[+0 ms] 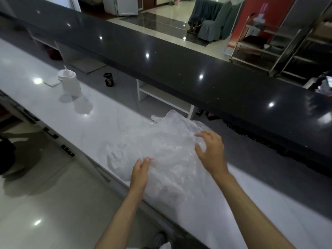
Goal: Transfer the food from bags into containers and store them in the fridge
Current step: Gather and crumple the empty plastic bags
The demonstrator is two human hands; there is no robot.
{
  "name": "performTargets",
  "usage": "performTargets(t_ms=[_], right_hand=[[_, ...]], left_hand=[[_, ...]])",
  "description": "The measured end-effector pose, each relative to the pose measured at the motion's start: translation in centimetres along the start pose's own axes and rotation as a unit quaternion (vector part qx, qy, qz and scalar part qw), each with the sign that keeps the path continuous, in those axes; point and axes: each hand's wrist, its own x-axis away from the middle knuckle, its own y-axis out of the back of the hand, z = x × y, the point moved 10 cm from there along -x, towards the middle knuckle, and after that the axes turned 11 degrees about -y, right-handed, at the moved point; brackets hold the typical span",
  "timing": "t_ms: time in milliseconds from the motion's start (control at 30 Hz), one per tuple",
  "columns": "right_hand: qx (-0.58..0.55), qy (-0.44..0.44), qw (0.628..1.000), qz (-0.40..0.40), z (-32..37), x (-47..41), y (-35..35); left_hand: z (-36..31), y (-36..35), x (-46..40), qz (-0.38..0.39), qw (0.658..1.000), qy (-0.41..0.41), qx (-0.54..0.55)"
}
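Note:
A crumpled clear plastic bag lies on the white counter in front of me. What is inside it is too blurred to tell. My left hand pinches the near edge of the bag between thumb and fingers. My right hand rests on the bag's right side with its fingers curled into the plastic. No food container or fridge is in view.
A white lidded cup with a straw stands on the counter at the left. A small dark can sits behind it. A raised black ledge runs along the far side. Tiled floor lies at the lower left.

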Motion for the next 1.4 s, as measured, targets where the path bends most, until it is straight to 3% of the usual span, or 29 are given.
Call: performTargets(t_ms=[100, 233, 333, 500, 600, 667, 700, 767, 833, 933, 967, 1033, 1100, 1167, 1267, 1333, 1400], right_hand=[[0.112, -0.093, 0.983, 0.109, -3.1, -1.7, -2.0], [0.08, -0.174, 0.955, 0.227, -4.5, -2.1, -4.3], [0.161, -0.16, 0.946, 0.23, -3.7, -2.5, -4.6], [0.228, -0.027, 0.963, 0.143, 0.3, -3.9, -5.1], [0.191, -0.027, 0.954, 0.231, 0.8, -3.5, -8.1], [0.185, -0.056, 0.94, 0.28, 0.3, -3.2, -9.9], [0.191, -0.073, 0.932, 0.3, -0.3, -3.0, -10.9], [0.211, -0.106, 0.908, 0.346, -2.1, -2.3, -12.9], [0.219, -0.125, 0.886, 0.39, -3.7, -1.4, -14.6], [0.248, -0.117, 0.882, 0.383, -4.7, -1.1, -15.7], [0.256, -0.107, 0.89, 0.363, -4.7, -1.4, -15.8], [0.251, -0.09, 0.903, 0.338, -4.2, -1.8, -15.9], [0.249, -0.075, 0.906, 0.335, -4.0, -2.1, -16.3], [0.25, -0.065, 0.906, 0.336, -4.4, -2.5, -16.3], [0.224, -0.025, 0.917, 0.328, -4.6, -3.0, -15.6], [0.208, 0.102, 0.927, 0.293, -2.8, -2.8, -14.5], [0.2, 0.268, 0.895, 0.297, -0.5, -1.4, -14.1]], left_hand=[[1.0, 1.1, -1.1, -0.005, 0.998, -0.029, -0.057], [0.6, 1.8, -1.4, -0.028, 0.993, -0.037, -0.109], [-0.1, 2.5, -1.1, -0.054, 0.99, -0.041, -0.124], [-0.6, 3.3, -1.4, -0.055, 0.984, -0.073, -0.154], [-1.3, 4.0, -1.4, -0.073, 0.94, -0.136, -0.304], [-1.0, 5.4, -1.1, -0.116, 0.891, -0.103, -0.426], [-0.5, 6.1, -1.1, -0.123, 0.888, -0.063, -0.439], [0.8, 6.7, -1.6, -0.092, 0.899, -0.005, -0.428], [1.7, 6.2, -2.4, -0.049, 0.925, -0.002, -0.376], [1.4, 4.9, -2.6, -0.042, 0.956, -0.003, -0.289], [0.2, 4.3, -2.4, -0.057, 0.944, -0.023, -0.325], [-4.5, 2.7, -1.4, -0.095, 0.876, -0.152, -0.448], [-7.0, -0.6, -1.0, -0.018, 0.834, -0.248, -0.492], [-4.8, -3.4, -1.5, 0.134, 0.815, -0.198, -0.529], [0.7, -3.8, -2.5, 0.271, 0.733, -0.073, -0.62], [3.0, -3.0, -3.2, 0.301, 0.716, -0.014, -0.63], [3.6, -2.7, -3.8, 0.316, 0.707, 0.011, -0.633]])
